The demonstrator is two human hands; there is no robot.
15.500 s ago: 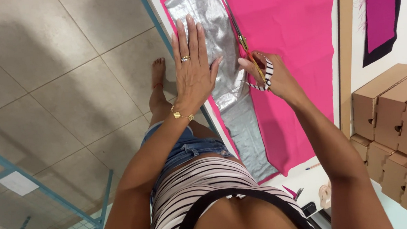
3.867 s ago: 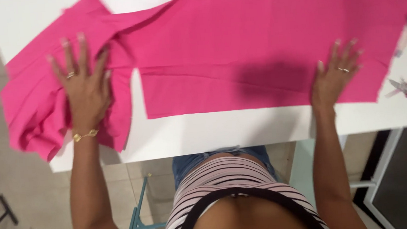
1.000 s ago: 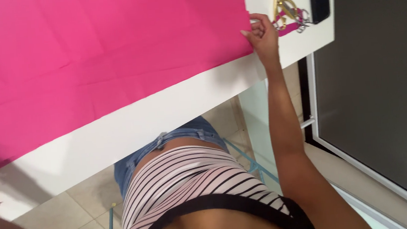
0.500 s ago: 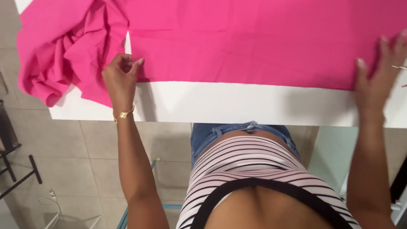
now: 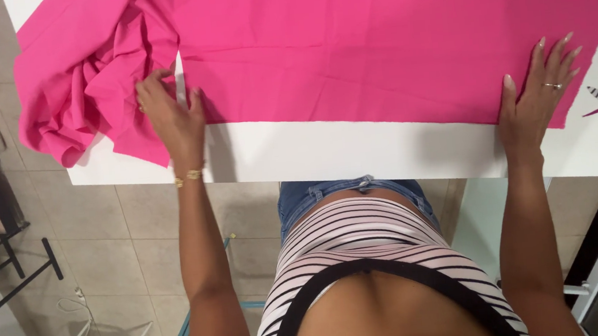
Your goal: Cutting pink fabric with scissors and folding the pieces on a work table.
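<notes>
On the white rectangular table [image 5: 355, 149], the bright pink cotton fabric [image 5: 388, 37] lies mostly flat; bunched folds remain at ten o'clock. Left hand [image 5: 173, 114] pinches its edge; right hand [image 5: 534, 93] presses, fingers spread.

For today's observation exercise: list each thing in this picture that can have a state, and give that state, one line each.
Pink cloth: spread flat across the table, bunched in folds at its left end.
White table: near edge bare, the rest covered by cloth.
Left hand: fingers curled at the edge of the cloth, beside the bunched part.
Right hand: flat, fingers spread, pressing the cloth's near right corner.
</notes>
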